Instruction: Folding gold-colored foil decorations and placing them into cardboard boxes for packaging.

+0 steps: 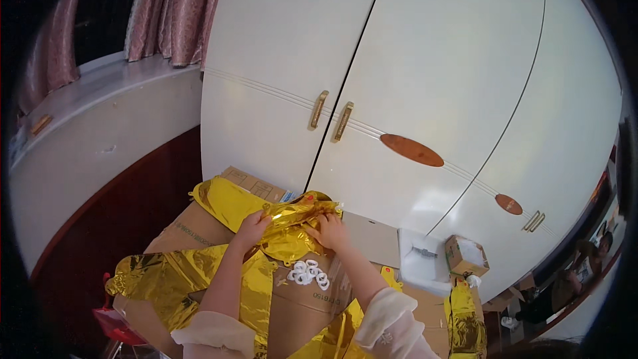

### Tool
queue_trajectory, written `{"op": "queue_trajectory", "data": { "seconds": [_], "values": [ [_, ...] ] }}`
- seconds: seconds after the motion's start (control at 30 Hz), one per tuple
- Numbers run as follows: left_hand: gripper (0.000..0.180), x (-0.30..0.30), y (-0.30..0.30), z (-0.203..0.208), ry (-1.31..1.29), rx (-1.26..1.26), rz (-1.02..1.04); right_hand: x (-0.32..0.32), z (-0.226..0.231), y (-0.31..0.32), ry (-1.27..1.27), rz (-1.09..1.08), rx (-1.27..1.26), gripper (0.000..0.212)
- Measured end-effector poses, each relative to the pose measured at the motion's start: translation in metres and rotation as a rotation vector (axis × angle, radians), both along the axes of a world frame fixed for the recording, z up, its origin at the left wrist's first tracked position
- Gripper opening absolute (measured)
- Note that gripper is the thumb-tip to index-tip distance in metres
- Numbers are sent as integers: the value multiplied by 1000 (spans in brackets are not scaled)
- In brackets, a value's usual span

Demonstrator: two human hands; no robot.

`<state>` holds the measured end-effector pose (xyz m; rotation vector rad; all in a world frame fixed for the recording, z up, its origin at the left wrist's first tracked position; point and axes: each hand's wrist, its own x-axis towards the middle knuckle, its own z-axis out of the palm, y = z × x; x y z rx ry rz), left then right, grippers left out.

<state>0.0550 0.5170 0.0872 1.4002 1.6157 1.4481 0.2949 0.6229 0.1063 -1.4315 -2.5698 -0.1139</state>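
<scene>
A crumpled sheet of shiny gold foil, which looks like a flat foil balloon (287, 244), is bunched up between my two hands above the cardboard. My left hand (252, 229) grips its left side, with the fingers closed on the foil. On the right side, my right hand (330, 233) has its fingers bent over the foil and the thumb against it. A small red spot shows at its top edge. Just below my hands lies a small pile of several white rings (306, 272).
More flat gold foil pieces (156, 278) lie on the cardboard (292, 316). A white tray (415, 262) and a small open box (467, 256) stand to the right. Tall white cabinet doors (266, 139) rise behind. A red bag (116, 322) hangs at lower left. At the right edge, a person (585, 269) is visible.
</scene>
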Motion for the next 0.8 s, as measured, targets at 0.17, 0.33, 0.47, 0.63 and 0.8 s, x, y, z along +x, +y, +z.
{"op": "queue_trajectory", "data": {
  "seconds": [0.17,0.33,0.47,0.63,0.8],
  "values": [
    [32,-1,-19,36,50,118,252,9,-12,4,29,-41,-206,82],
    [30,-6,-26,49,26,271,449,13,-12,2,21,-67,-235,81],
    [32,-27,-29,58,-72,621,542,8,-12,2,49,-58,-257,81],
    [33,-28,-53,106,-236,824,614,8,0,2,39,-72,-266,78],
    [35,-35,-82,137,-340,1070,770,6,-6,5,26,-60,-255,77]
  ]
}}
